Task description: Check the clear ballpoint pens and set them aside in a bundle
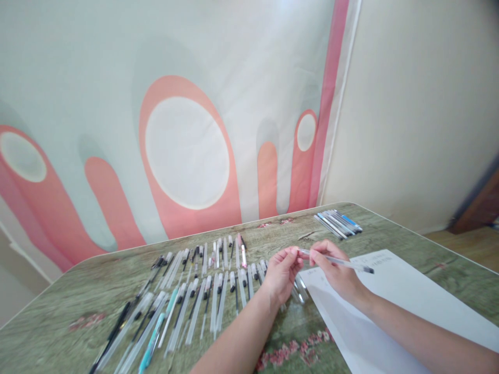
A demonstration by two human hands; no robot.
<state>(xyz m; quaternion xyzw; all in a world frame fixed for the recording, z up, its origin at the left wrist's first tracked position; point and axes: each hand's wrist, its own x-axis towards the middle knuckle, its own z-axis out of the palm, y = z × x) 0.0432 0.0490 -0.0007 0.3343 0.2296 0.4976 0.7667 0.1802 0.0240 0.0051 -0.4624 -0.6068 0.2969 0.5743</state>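
Note:
Both hands meet over the left edge of a white sheet of paper (374, 306). A clear-barrelled pen (343, 262) with a dark end pointing right lies between the fingers of my right hand (331, 265). My left hand (283, 272) pinches the pen's other end, at its left tip; the exact part there is too small to make out. Just below my left hand, a few clear pen pieces (300, 288) rest on the table, partly covered by it. Faint handwriting (376, 259) shows near the top of the paper.
Rows of taken-apart pens, with clear barrels (197, 306), caps and dark refills, cover the table's left half. Among them lies a turquoise pen (152, 340). A bundle of pens (338, 223) sits at the back right. Behind the table (413, 234) hangs a patterned cloth (249, 104).

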